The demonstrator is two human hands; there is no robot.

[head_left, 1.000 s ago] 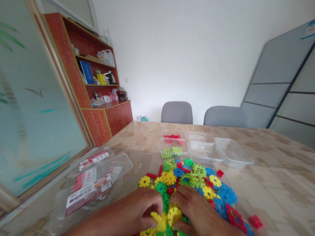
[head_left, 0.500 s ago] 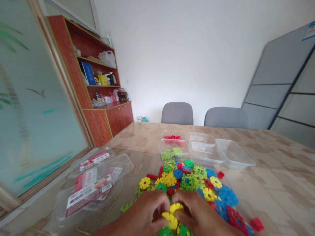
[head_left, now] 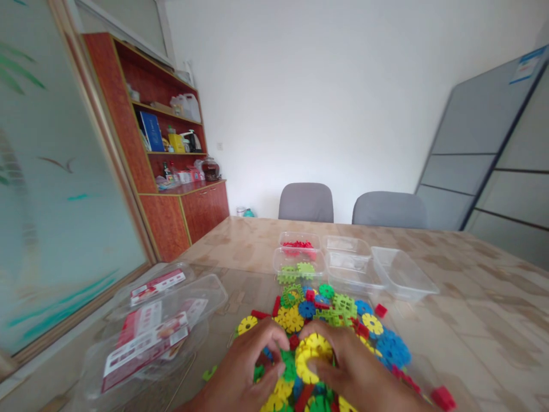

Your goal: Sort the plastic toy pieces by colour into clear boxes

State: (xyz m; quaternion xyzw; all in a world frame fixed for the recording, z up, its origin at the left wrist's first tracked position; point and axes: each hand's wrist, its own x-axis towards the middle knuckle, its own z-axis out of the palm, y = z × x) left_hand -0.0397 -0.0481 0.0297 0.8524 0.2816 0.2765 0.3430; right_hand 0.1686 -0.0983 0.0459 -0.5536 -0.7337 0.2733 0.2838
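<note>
My right hand (head_left: 343,363) grips several yellow notched discs (head_left: 309,366) between thumb and fingers, one overlapping another. To its left, my left hand (head_left: 257,366) has its thumb and fingers curved apart with nothing visible between them. Both hands hover over the pile of plastic building pieces. Around them lie more yellow discs (head_left: 291,318), green discs (head_left: 290,364), blue discs (head_left: 392,347) and light green square pieces (head_left: 343,308). A red block (head_left: 443,398) rests to the right of my right hand. The pieces directly under my hands are partly hidden.
Beyond the pile stand clear plastic containers (head_left: 405,286); one holds small red pieces (head_left: 297,245), another light green pieces (head_left: 297,271). Clear lids with labels (head_left: 148,343) lie on the left of the table (head_left: 240,252). Two grey chairs (head_left: 306,203) stand at the far edge.
My left hand has drawn away from the yellow discs and opened. The discs now sit in my right hand alone, turned to show their flat faces. The view has shifted slightly.
</note>
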